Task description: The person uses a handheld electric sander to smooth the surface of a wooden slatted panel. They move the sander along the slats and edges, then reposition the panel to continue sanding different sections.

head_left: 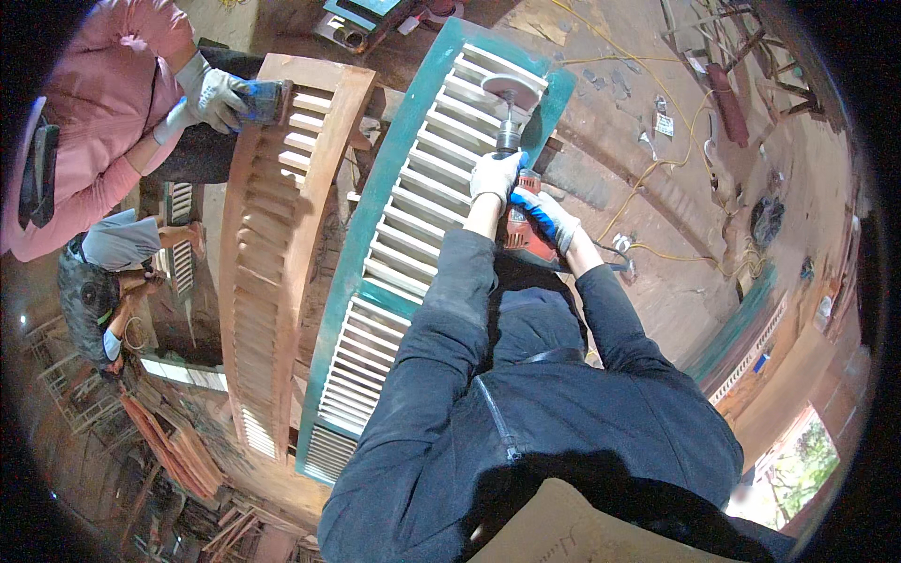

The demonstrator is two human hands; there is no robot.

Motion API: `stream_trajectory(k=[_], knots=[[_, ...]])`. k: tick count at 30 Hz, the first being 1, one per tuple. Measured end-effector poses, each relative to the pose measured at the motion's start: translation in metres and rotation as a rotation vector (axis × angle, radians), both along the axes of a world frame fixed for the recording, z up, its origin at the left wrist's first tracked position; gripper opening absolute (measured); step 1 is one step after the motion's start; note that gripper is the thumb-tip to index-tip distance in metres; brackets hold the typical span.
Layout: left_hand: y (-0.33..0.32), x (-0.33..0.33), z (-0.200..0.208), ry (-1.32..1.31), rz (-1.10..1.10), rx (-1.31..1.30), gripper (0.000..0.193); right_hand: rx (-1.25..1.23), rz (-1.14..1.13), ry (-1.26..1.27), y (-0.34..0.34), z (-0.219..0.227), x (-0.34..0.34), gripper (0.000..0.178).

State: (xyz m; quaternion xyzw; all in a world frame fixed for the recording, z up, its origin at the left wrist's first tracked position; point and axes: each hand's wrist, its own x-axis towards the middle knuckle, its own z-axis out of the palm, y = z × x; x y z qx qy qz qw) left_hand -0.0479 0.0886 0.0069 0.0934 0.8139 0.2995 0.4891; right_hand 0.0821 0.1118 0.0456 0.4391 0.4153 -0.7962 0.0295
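A red and black power drill [526, 233] with a round sanding disc [512, 91] in its chuck is held in both my gloved hands. My left hand [496, 175] wraps round the drill's front, just behind the chuck. Farther back, my right hand [549, 218] grips its body. The disc lies over the far end of a louvred shutter [349, 281] with a green frame and pale slats; whether it touches the wood cannot be made out. Both gloves are white and blue.
Left of the shutter stands a brown louvred shutter [314, 202], where a co-worker's gloved hand [218, 98] holds a dark block. Another person [99, 281] bends over farther left. A yellow cord [648, 174] runs across the floor at right. Wooden planks [174, 446] are stacked at lower left.
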Motion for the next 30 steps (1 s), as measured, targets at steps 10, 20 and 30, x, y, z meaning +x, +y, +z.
stream_trajectory(k=[10,20,30], knots=[[0.039,0.022,0.048,0.018,-0.44,0.16,0.04,0.099,-0.575,-0.127,-0.026,-0.004,0.024,0.028],[0.021,-0.094,0.022,0.06,-0.204,0.131,0.05,0.067,-0.27,0.035,-0.012,-0.038,-0.094,0.029],[0.019,-0.091,0.017,0.026,-0.349,0.084,0.047,0.015,-0.326,-0.14,-0.033,-0.046,-0.088,0.036]])
